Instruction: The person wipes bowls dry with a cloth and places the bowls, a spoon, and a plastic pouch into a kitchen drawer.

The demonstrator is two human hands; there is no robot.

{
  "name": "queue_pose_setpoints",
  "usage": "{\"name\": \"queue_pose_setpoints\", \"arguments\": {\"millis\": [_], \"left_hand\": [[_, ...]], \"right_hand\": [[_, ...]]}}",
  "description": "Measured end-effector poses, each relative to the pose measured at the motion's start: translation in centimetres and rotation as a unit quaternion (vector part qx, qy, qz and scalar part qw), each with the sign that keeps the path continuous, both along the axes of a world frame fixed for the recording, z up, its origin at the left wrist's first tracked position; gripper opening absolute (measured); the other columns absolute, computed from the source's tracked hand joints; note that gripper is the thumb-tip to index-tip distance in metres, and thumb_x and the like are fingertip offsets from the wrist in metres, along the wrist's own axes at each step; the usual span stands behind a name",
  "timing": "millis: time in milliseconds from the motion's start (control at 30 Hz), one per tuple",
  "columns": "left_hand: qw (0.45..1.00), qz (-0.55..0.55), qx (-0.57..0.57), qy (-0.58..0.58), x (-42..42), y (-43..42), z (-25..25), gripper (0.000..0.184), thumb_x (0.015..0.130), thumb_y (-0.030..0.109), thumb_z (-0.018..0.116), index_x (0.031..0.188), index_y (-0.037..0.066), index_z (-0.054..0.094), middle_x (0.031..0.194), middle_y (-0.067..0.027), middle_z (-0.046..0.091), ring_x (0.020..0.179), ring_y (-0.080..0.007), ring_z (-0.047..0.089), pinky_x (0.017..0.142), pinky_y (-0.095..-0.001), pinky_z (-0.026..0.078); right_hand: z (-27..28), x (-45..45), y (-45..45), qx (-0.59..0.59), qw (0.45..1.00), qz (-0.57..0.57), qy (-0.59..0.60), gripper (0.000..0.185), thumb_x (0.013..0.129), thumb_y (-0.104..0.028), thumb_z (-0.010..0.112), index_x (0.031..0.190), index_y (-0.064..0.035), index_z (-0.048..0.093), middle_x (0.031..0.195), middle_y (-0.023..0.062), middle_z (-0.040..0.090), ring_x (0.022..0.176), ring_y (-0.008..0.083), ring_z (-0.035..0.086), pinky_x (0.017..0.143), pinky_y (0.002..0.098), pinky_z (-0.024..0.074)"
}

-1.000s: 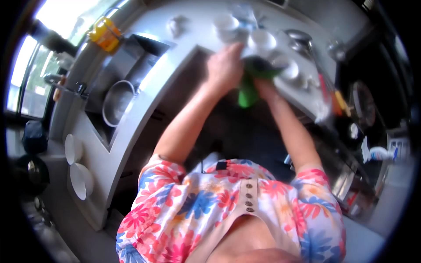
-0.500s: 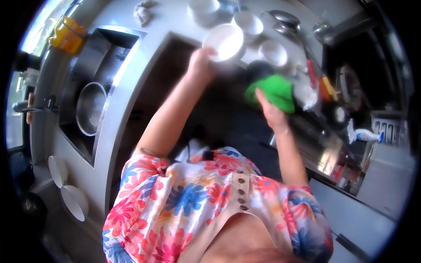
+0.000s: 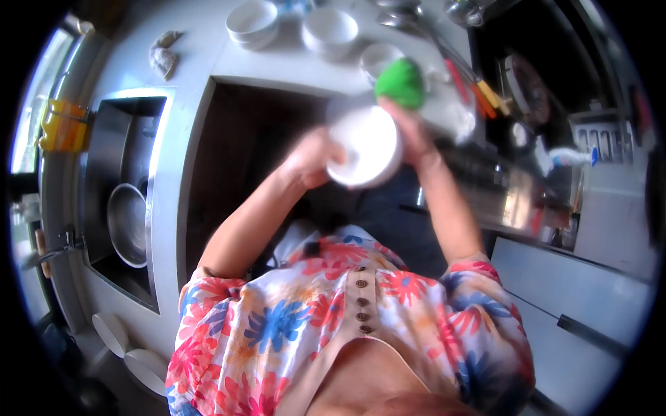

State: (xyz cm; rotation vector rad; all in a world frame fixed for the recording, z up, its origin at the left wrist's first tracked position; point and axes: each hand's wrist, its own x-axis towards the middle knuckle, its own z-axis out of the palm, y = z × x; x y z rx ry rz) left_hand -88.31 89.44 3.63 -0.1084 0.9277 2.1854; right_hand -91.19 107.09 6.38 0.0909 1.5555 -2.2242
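Note:
A white bowl (image 3: 366,147) is held over the floor gap in front of the counter, its inside facing me. My left hand (image 3: 314,158) grips the bowl's left rim, the fingers slightly blurred. At the bowl's right side is my right hand (image 3: 411,130), closed on a green cloth (image 3: 400,84) that bunches up above the fingers. Behind them on the counter stand white bowls: one at the left (image 3: 252,22), one in the middle (image 3: 330,31) and a smaller one (image 3: 381,61) partly hidden by the cloth.
At the left, a sink (image 3: 159,111) holds a metal basin (image 3: 127,225), with a yellow container (image 3: 64,125) beside it. A crumpled cloth (image 3: 164,55) lies on the counter. Utensils with red and yellow handles (image 3: 493,98) lie by the stove. Two white bowls (image 3: 147,369) stand at lower left.
The white bowl has come down from the counter's edge toward my body. My right hand has brought the green cloth up beside it. The view has turned, and the counter has shifted left.

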Motion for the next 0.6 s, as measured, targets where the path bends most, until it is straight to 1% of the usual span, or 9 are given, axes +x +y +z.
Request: {"name": "queue_pose_setpoints", "arguments": {"millis": [67,133,200,267,300,333,433,567,600], "left_hand": [[0.989,-0.056,-0.135,0.005,0.6,-0.3,0.8,0.043,0.055,-0.004,0.048,0.097,-0.012,0.054,0.080,-0.0173,0.059,0.066,-0.0264,0.061,0.057,-0.0346,0.052],[0.981,-0.129,-0.139,0.033,0.6,-0.9,-1.4,0.042,0.056,-0.002,0.049,0.096,-0.011,0.056,0.081,-0.0157,0.061,0.069,-0.0231,0.062,0.065,-0.0313,0.051],[0.972,-0.181,-0.136,0.069,0.3,-1.5,-2.5,0.044,0.056,-0.001,0.049,0.098,-0.011,0.055,0.083,-0.0149,0.061,0.071,-0.0223,0.062,0.069,-0.0311,0.051],[0.964,-0.201,-0.151,0.083,-0.1,-2.3,-3.2,0.051,0.057,0.001,0.051,0.107,-0.008,0.052,0.091,-0.0142,0.061,0.080,-0.0217,0.061,0.078,-0.0313,0.048],[0.968,-0.181,-0.146,0.091,0.0,-2.6,-1.8,0.052,0.057,0.002,0.051,0.109,-0.007,0.051,0.093,-0.0142,0.060,0.082,-0.0219,0.061,0.079,-0.0317,0.048],[0.972,-0.161,-0.141,0.099,-0.2,-2.8,-1.0,0.054,0.058,0.002,0.051,0.111,-0.006,0.050,0.094,-0.0142,0.060,0.084,-0.0221,0.060,0.081,-0.0322,0.047],[0.981,-0.111,-0.138,0.082,-0.6,-2.7,-0.9,0.054,0.059,0.003,0.052,0.113,-0.004,0.049,0.097,-0.0143,0.059,0.086,-0.0232,0.060,0.083,-0.0331,0.046],[0.983,-0.097,-0.150,0.039,-1.5,-2.2,-2.7,0.050,0.064,0.006,0.056,0.113,-0.004,0.048,0.093,-0.0134,0.059,0.082,-0.0221,0.061,0.073,-0.0306,0.051],[0.982,-0.088,-0.162,0.039,-1.6,-2.0,-2.8,0.050,0.064,0.007,0.057,0.113,-0.004,0.048,0.092,-0.0132,0.059,0.080,-0.0219,0.061,0.070,-0.0302,0.052]], "right_hand": [[-1.0,1.4,0.6,-0.005,0.994,0.060,-0.093,0.028,0.085,-0.031,0.054,0.092,-0.0045,0.060,0.082,0.0007,0.059,0.073,0.0069,0.055,0.065,0.0214,0.0436],[-1.6,2.2,0.6,0.022,0.992,0.071,-0.104,0.026,0.084,-0.028,0.056,0.093,-0.0041,0.059,0.083,0.0007,0.059,0.074,0.0062,0.055,0.066,0.0212,0.0436],[-0.3,2.1,0.5,0.113,0.987,0.116,-0.008,0.022,0.083,-0.024,0.058,0.091,-0.0039,0.058,0.082,-0.0002,0.058,0.072,0.0057,0.053,0.066,0.0221,0.0437],[-0.8,0.7,2.5,0.297,0.924,0.124,0.208,0.021,0.081,-0.019,0.060,0.091,-0.0009,0.055,0.080,-0.0001,0.056,0.072,0.0087,0.052,0.067,0.0249,0.0447],[2.7,0.6,2.6,0.334,0.927,0.099,0.141,0.025,0.080,-0.019,0.062,0.094,0.0000,0.055,0.081,0.0012,0.056,0.075,0.0107,0.053,0.070,0.0259,0.0450],[3.6,-0.4,3.5,0.342,0.917,0.054,0.198,0.028,0.078,-0.020,0.064,0.096,-0.0006,0.055,0.084,0.0035,0.058,0.077,0.0133,0.054,0.073,0.0277,0.0453],[6.6,-5.2,6.5,0.521,0.801,0.076,0.286,0.029,0.079,-0.017,0.062,0.101,0.0006,0.054,0.089,0.0067,0.060,0.078,0.0158,0.058,0.072,0.0285,0.0471],[6.1,-16.5,7.9,0.674,0.653,0.168,0.303,0.033,0.076,-0.026,0.064,0.090,0.0036,0.059,0.073,0.0109,0.063,0.062,0.0146,0.060,0.059,0.0280,0.0479],[8.0,-16.4,5.0,0.747,0.631,0.090,0.189,0.039,0.060,-0.028,0.072,0.078,0.0037,0.060,0.075,0.0196,0.062,0.071,0.0255,0.061,0.062,0.0334,0.0483]]}}
